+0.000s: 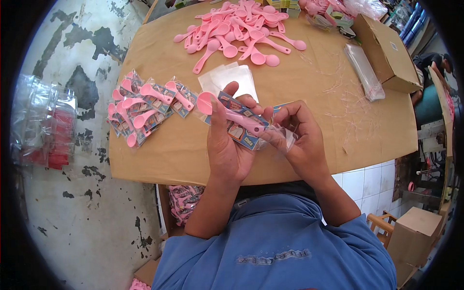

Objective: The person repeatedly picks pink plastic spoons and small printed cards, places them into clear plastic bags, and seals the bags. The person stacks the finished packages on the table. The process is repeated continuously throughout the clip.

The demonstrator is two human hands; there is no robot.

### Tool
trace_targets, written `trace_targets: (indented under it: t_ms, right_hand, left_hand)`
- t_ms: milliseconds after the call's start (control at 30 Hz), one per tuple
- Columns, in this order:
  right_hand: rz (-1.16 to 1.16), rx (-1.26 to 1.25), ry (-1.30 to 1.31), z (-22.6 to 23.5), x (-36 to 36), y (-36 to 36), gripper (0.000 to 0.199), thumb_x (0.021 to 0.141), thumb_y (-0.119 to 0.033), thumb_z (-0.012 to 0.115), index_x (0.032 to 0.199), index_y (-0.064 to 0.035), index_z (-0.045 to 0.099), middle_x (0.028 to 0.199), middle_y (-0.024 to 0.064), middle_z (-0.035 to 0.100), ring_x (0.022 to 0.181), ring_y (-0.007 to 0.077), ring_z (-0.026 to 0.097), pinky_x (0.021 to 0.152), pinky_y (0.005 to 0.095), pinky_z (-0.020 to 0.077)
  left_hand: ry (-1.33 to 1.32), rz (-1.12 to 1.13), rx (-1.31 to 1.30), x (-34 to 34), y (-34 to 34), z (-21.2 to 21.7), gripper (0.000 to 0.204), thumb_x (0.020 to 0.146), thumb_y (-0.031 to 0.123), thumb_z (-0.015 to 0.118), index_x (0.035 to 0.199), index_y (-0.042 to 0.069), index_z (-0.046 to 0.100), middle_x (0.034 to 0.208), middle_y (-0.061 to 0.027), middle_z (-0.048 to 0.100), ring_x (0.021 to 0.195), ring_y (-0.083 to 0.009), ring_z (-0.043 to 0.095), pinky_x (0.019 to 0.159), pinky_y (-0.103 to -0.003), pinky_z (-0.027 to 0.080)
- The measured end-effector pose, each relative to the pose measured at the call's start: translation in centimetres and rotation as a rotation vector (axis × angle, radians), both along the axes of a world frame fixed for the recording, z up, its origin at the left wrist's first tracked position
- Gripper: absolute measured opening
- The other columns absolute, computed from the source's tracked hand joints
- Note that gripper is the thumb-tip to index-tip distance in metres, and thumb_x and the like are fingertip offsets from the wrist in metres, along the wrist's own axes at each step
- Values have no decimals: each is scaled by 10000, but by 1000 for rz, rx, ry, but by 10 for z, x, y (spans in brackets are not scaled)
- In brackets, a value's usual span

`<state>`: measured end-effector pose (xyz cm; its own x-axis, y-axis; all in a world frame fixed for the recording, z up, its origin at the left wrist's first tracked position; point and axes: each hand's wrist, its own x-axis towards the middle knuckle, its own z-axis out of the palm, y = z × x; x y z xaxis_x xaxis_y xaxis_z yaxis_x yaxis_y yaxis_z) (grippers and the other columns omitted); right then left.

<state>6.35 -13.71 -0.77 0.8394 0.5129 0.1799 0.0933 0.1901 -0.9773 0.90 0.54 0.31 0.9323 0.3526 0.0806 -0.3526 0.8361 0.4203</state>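
Above the table's near edge, a pink plastic spoon [237,117] lies on a blue printed card [240,133], both in a clear plastic bag [285,137]. My left hand [229,145] grips it around the card, its thumb by the spoon's bowl. The fingers of my right hand [302,137] pinch the bag's open end beyond the spoon's handle. Just past my hands lie flat clear bags [232,77] on the brown table. To the left is a heap of bagged spoons with cards [145,104].
A large pile of loose pink spoons [237,29] covers the table's far side. At the right stand a cardboard box [386,53] and a stack of clear bags [363,72]. Thin plastic strips [343,116] litter the table. Below the near edge sits a box of packed spoons [183,203].
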Motion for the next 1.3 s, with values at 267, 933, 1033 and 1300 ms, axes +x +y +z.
trace_targets:
  t_ms: [267,933,1033,1300]
  right_hand:
    - [-125,-442,-709,34,18,-21,709,779,-48,793,1442,-179,578,1455,142,520,1271,328,537,1039,431,480]
    - [38,-209,-127,44,20,-13,511,894,-55,773,1360,-1,569,895,48,698,839,97,641,748,257,499]
    - [114,-108,34,35,17,-13,564,908,-67,765,1405,-2,507,838,15,648,804,66,617,724,231,485]
    - [-409,-282,-818,37,38,-22,374,852,-67,787,1209,-59,676,1100,114,665,962,222,627,763,325,508]
  left_hand:
    - [26,-53,-40,-3,19,2,442,1100,319,488,1438,41,431,1321,-196,609,1220,-287,627,1103,-507,498]
    - [203,-190,566,-13,19,21,548,1037,216,615,1509,15,423,1392,-166,617,1172,-166,644,875,-313,581]
    - [305,-173,652,-10,11,19,513,1017,165,650,1486,46,478,1233,-130,712,1002,-126,702,623,-246,607]
    - [304,-37,780,-12,-1,21,533,1001,76,651,1502,20,476,1086,-193,757,944,-162,733,844,-274,573]
